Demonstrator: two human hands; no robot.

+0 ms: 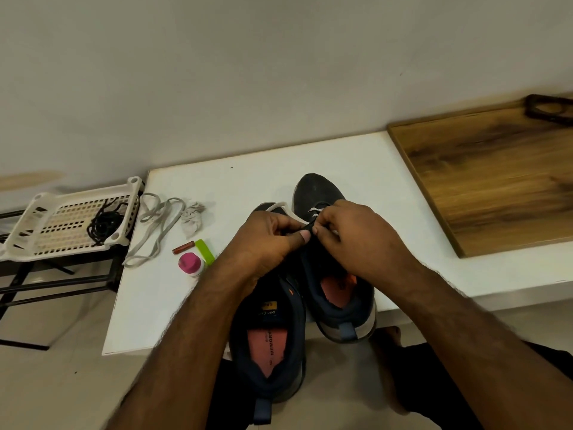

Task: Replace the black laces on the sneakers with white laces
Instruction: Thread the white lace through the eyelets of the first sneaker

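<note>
1. Both hands meet over the right sneaker [322, 193], toe pointing away.
2. Left hand [266, 240] and right hand [350, 234] pinch its white lace [314, 212] at the eyelets.
3. A spare white lace [155, 231] lies on the desk [248, 178], left of that sneaker.

I am sitting in what looks like a room in a home, at a low white table [356, 156] pushed against a plain off-white wall [248, 72]. My bare foot [387, 339] rests on a pale tiled floor [46, 392] under the table's edge. A wooden board [496, 181] lies on the table's right end. To the left, a white plastic basket [46, 243] sits on a black metal rack [62, 280]. Small household odds lie nearby: a pink-capped jar [189, 264], a crumpled cloth [192, 219].
</note>
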